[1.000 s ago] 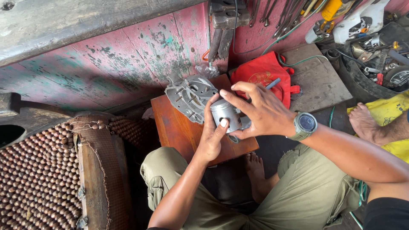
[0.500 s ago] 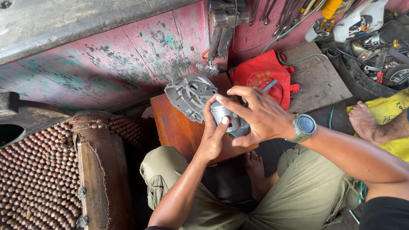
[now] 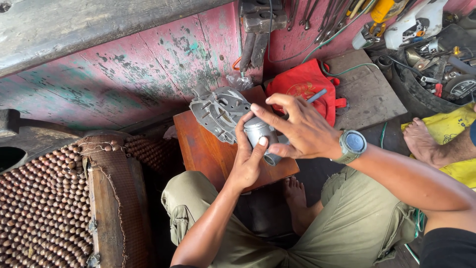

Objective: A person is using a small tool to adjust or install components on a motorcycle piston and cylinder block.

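Both hands pinch one grey metal piston (image 3: 260, 135): left hand (image 3: 246, 161) cups it beneath, right hand (image 3: 302, 130) caps it; finned cylinder (image 3: 218, 113) lies just beyond.

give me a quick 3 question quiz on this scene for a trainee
1. True or false: both hands grip the grey metal cylinder.
2. What lies on the wooden board just beyond the cylinder? A) finned metal casting B) hammer C) yellow cloth
3. Which wrist bears the watch?

Key:
1. True: left hand from below, right hand from above.
2. A, the finned metal casting.
3. The right.
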